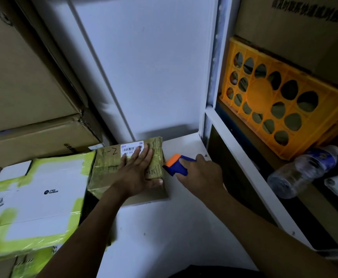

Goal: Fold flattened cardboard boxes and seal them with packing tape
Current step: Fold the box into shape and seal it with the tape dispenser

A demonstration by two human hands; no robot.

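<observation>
A taped-shut cardboard box point(107, 167) sat at the desk's point(164, 227) far edge against the wall, barcode label up. The left hand point(138, 173) pressed flat on it, fingers straight. The right hand point(200, 175) gripped a tape dispenser point(176, 164) just beside it, its orange nose pointing at the box. An orange crate's point(264, 97) contents were too dim to tell.

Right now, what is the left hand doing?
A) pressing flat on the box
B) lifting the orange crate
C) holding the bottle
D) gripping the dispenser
A: the left hand lies with straight fingers on top of the box, while the right hand holds the dispenser at the box's right edge.
</observation>
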